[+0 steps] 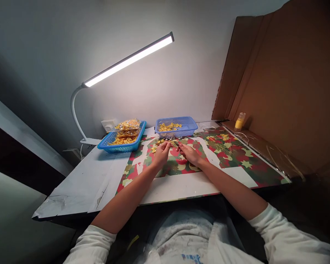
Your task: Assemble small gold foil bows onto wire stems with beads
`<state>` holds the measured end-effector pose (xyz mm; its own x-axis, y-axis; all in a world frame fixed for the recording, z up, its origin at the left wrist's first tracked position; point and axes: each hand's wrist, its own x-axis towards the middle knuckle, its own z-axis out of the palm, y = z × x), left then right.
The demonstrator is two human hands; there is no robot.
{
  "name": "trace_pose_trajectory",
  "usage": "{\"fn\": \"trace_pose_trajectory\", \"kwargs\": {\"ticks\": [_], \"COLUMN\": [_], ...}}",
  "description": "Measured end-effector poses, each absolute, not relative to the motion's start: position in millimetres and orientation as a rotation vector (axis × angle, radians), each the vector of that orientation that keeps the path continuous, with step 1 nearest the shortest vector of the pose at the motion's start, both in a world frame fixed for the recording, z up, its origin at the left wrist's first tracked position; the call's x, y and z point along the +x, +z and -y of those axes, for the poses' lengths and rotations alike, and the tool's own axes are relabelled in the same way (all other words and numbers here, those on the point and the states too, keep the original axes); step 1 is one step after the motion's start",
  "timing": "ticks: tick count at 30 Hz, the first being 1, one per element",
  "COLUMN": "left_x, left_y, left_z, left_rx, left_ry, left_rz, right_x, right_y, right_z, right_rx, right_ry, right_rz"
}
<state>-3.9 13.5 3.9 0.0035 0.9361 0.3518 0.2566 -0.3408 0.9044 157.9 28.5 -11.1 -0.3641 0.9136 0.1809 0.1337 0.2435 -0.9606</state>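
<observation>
Above the middle of the patterned tabletop, my left hand (161,154) and my right hand (190,154) are close together, both with fingers pinched. Between the fingertips is a small gold-coloured piece (173,144); its exact kind is too small to make out. Something thin and dark shows at my right fingertips, partly hidden. Just beyond the hands lies a row of small gold and silvery pieces (169,139). A loose gold piece (153,150) rests left of my left hand.
A blue basket (121,148) at the back left holds gold pieces and filled clear bags (128,125). Behind the hands stands a lilac basket (185,131) with more gold pieces. A lit lamp (129,61) hangs above. At right are a small yellow-filled bottle (239,121) and cardboard (277,88).
</observation>
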Motion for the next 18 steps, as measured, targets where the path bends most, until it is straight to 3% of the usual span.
{"fn": "trace_pose_trajectory", "kwargs": {"ticks": [18], "left_x": [-1.3], "left_y": [5.1], "left_z": [-11.8], "left_rx": [1.673], "left_ry": [1.333], "left_rz": [-1.213], "right_x": [151.9], "right_y": [-12.7], "right_z": [-24.1], "right_rx": [-0.964], "right_ry": [1.155], "right_rz": [1.643]}}
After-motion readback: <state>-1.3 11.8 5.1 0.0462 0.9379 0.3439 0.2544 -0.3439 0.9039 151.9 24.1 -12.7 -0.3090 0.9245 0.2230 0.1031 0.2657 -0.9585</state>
